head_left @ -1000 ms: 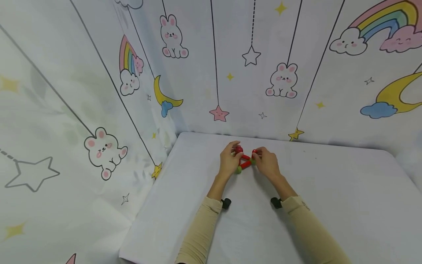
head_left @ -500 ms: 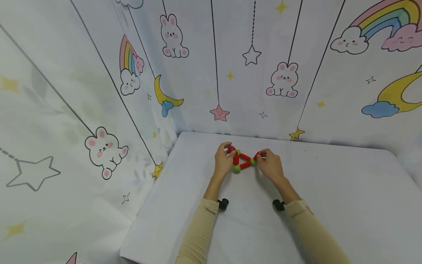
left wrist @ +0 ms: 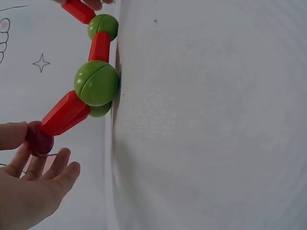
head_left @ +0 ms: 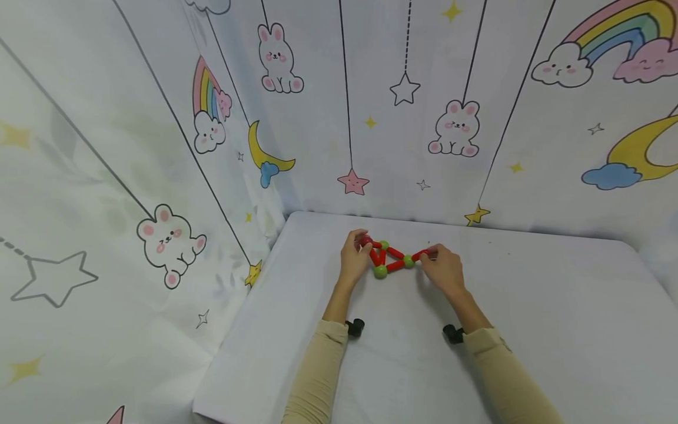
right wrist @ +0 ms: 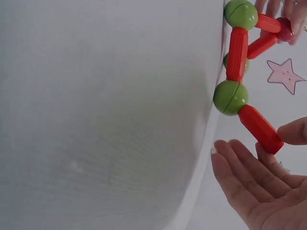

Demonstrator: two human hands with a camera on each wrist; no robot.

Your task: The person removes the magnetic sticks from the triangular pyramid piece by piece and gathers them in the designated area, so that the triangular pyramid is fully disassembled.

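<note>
Red rods and green balls form a magnetic stick-and-ball frame on the white table. Its base is a triangle with green balls at the corners: a front one [head_left: 380, 271], a back one [head_left: 384, 245] and a right one [head_left: 409, 261]. My left hand [head_left: 354, 259] pinches a dark red ball [left wrist: 41, 140] between thumb and fingers; rods slope down from it to the front and back green balls. On the other side, my right hand [head_left: 444, 270] pinches the outer end of a red rod [right wrist: 260, 129], whose inner end meets the right green ball.
The white table [head_left: 529, 318] stretches out to the right and in front of the frame. Behind and left of it hangs a white cloth wall [head_left: 318, 118] printed with bunnies, stars and rainbows. Black wrist cameras sit at both sleeve cuffs.
My hands have drawn apart, the left moving left with the dark red ball, the right moving right with its rod. Both sides now lean outward, and the base triangle shows more fully.
</note>
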